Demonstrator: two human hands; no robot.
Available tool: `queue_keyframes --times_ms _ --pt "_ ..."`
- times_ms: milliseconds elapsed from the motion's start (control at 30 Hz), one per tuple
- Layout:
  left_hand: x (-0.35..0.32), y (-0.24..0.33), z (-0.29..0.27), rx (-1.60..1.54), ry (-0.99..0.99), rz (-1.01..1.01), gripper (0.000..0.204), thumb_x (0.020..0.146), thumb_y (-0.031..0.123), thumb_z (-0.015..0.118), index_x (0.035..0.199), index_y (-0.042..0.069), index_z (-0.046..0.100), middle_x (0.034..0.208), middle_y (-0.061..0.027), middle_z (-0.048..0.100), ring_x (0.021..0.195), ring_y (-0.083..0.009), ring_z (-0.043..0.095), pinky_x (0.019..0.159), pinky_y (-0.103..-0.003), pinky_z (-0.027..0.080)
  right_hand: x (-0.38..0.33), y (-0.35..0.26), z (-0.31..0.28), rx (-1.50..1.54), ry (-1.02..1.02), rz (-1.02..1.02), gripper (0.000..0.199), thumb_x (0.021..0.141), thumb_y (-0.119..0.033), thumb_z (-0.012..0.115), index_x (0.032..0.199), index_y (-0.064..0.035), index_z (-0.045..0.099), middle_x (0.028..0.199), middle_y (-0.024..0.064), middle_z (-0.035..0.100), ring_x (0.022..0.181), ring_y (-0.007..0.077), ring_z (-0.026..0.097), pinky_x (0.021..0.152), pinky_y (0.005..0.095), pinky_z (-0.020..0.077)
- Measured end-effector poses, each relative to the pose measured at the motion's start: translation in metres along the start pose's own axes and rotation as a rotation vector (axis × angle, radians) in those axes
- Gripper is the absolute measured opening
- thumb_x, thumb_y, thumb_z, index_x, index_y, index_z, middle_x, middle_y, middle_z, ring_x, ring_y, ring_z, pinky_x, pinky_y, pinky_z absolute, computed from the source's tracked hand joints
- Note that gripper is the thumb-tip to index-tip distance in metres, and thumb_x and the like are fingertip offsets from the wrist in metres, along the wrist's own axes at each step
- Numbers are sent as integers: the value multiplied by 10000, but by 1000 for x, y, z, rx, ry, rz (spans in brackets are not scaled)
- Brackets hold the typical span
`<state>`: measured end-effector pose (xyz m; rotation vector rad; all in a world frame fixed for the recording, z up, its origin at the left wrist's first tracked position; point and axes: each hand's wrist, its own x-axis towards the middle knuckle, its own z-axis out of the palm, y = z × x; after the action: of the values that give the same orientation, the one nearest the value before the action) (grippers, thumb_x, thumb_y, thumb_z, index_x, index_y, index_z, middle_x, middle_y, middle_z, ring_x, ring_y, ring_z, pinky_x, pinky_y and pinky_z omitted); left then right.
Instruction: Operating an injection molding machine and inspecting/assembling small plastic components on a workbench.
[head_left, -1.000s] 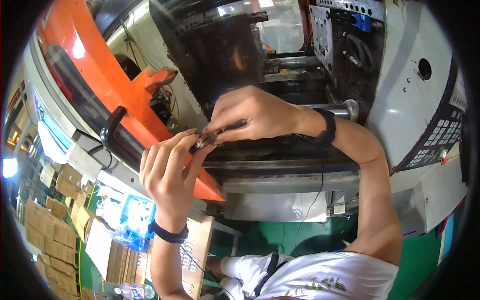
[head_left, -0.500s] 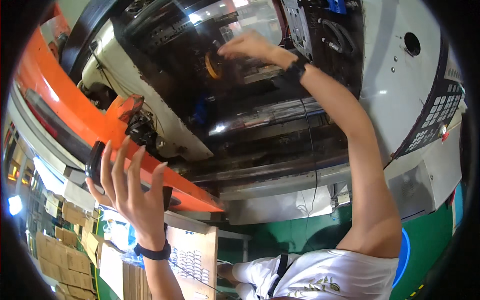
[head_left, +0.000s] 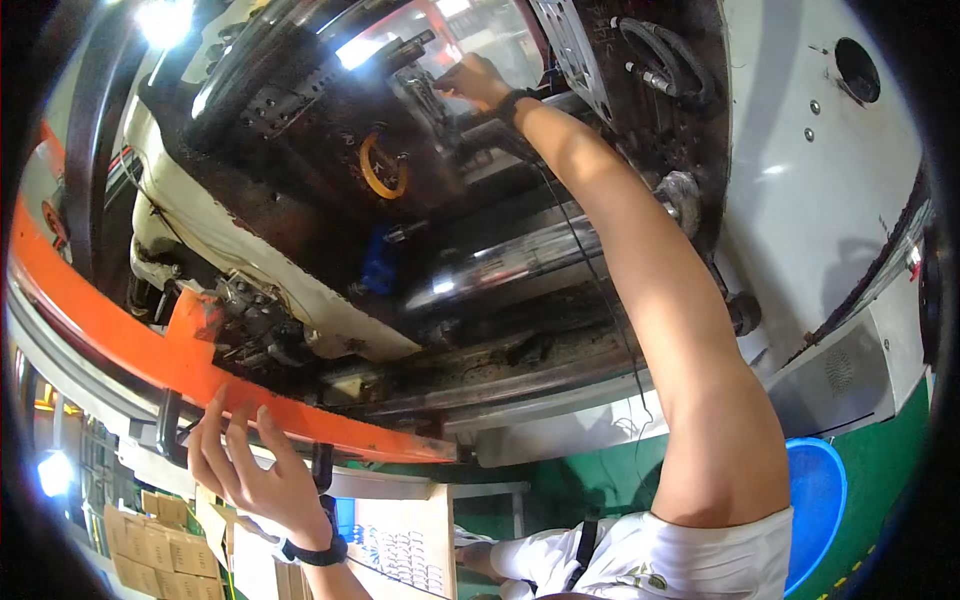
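My right hand (head_left: 474,83) reaches deep into a large moulding machine, its fingers drawn together beside a metal mould block (head_left: 425,100). Anything small between those fingertips is too unclear to make out. A dark band circles that wrist, and a thin black cable (head_left: 590,240) hangs below the forearm. At the lower left, my left hand (head_left: 258,480) has its fingers spread and slightly bent, by the black handle (head_left: 170,420) of the orange machine door (head_left: 300,412). The palm's contact with the handle is hidden.
A yellow ring (head_left: 383,166) and a blue fitting (head_left: 377,262) sit inside the machine, above polished bars (head_left: 500,262). A board with small pieces (head_left: 400,545), cardboard boxes (head_left: 165,555) and a blue tub (head_left: 815,500) stand near me.
My view has shifted, so the machine sits differently in it. My right hand has moved from above the yellow ring to the mould block. My left hand stays by the door handle.
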<state>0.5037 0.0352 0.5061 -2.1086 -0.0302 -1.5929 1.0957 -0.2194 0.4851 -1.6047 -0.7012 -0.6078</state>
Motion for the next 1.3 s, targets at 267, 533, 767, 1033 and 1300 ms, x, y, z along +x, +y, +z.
queue_keyframes --times_ms 267,533,767,1033,1300 --pt "-1 2 -1 47 -38 -38 181 914 198 678 899 21 710 1161 -63 686 1155 -309 506 947 -441 452 -11 -33 -2 -41 14 61 259 834 -296 780 873 -40 786 766 60 738 669 139 673 658 296 540" --pt "-1 1 -1 51 -27 -32 216 963 223 633 935 23 711 1183 -56 676 1151 -287 512 953 -432 435 -1 -9 9 105 -17 57 220 869 -186 745 963 12 770 833 78 745 787 137 683 708 288 544" --pt "-4 -2 -1 14 -38 -52 181 924 218 661 892 50 720 1154 -50 689 1159 -296 513 955 -430 440 -17 -28 10 -210 -88 59 245 843 -167 686 1058 -91 776 956 177 747 834 251 704 801 362 537" --pt "-8 -8 0 -55 -4 -43 232 939 268 643 881 57 717 1166 -45 685 1161 -285 502 972 -430 427 -38 -64 13 15 -44 297 328 794 -39 654 1106 43 713 1027 165 732 936 213 665 821 334 508" --pt "-7 -4 -6 -250 56 -118 329 933 346 647 1043 38 685 1410 -169 501 1285 -360 452 1040 -509 373 -43 -53 26 176 59 161 312 858 -123 633 1126 7 725 1059 172 727 936 227 673 827 335 519"
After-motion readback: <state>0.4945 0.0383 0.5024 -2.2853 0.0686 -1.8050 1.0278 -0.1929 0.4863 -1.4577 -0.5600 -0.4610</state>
